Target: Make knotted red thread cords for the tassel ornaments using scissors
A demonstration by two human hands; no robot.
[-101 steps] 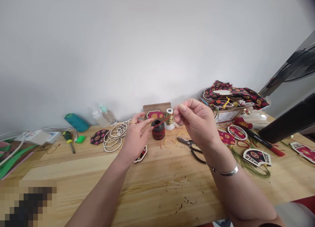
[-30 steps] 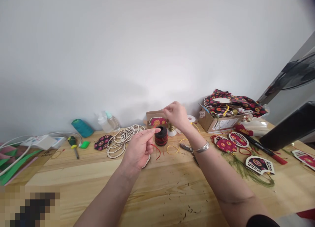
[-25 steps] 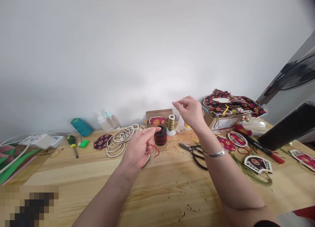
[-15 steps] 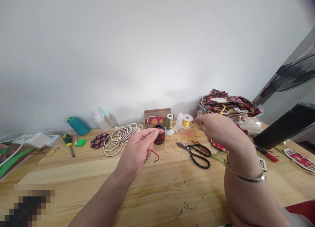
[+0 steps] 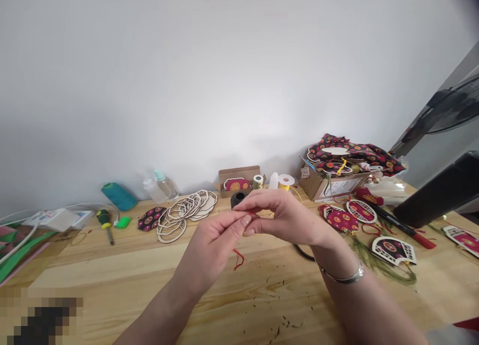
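Taking the black spool (image 5: 235, 202) as reference, your two hands are together in front of it, hiding its lower part. Your left hand (image 5: 211, 242) has thumb and forefinger pinched on a red cord (image 5: 241, 260); the loose end hangs below that hand, nearer you than the spool. Your right hand (image 5: 286, 217) meets the left at the fingertips, just to the spool's right. A trace of red shows between the fingers, but whether the right hand grips the cord itself cannot be told.

Directly behind the spool stands a small cardboard box (image 5: 243, 173) holding a patterned piece. To the spool's right, in order, you have a gold thread reel (image 5: 258, 184) and a yellow cord reel (image 5: 286, 180), both partly covered by your right hand. Well to its right sits a carton (image 5: 335, 187) heaped with printed fabric (image 5: 368, 155). To its left lie overlapping wooden frames (image 5: 187, 210); farther left, a teal thread cone (image 5: 119, 196) rests on its side.
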